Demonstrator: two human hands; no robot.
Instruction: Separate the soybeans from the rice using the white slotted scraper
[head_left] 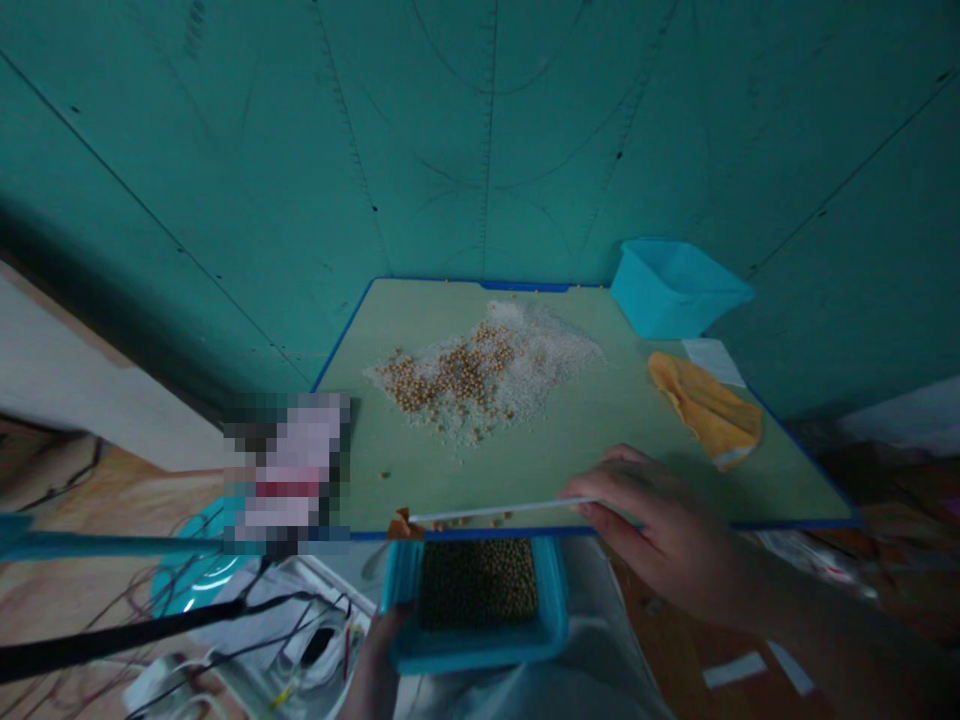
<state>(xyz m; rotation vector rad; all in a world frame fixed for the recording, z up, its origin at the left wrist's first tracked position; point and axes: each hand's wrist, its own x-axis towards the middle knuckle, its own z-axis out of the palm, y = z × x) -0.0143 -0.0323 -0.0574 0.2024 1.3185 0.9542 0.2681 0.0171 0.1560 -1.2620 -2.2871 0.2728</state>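
Observation:
Near the table's front edge, my right hand (660,525) pinches one end of a thin white strip (502,508), which lies nearly level across the tabletop. A few round tan beans (491,521) sit along the strip's near side. Below that edge, a blue plastic basket (480,660) rests at my lap, with many beans (487,580) inside it. My left hand (379,655) grips the basket's left side; its fingers are partly hidden. Farther back, tan beans (450,372) lie mixed with small white grains (555,350) in a spread-out heap.
A second blue basket (667,300) stands at the table's back right corner. In front of it lie a white paper (715,362) and an orange cloth (709,410). A pixelated object (292,470) is at the left edge. Brown tape (403,524) sticks to the front edge.

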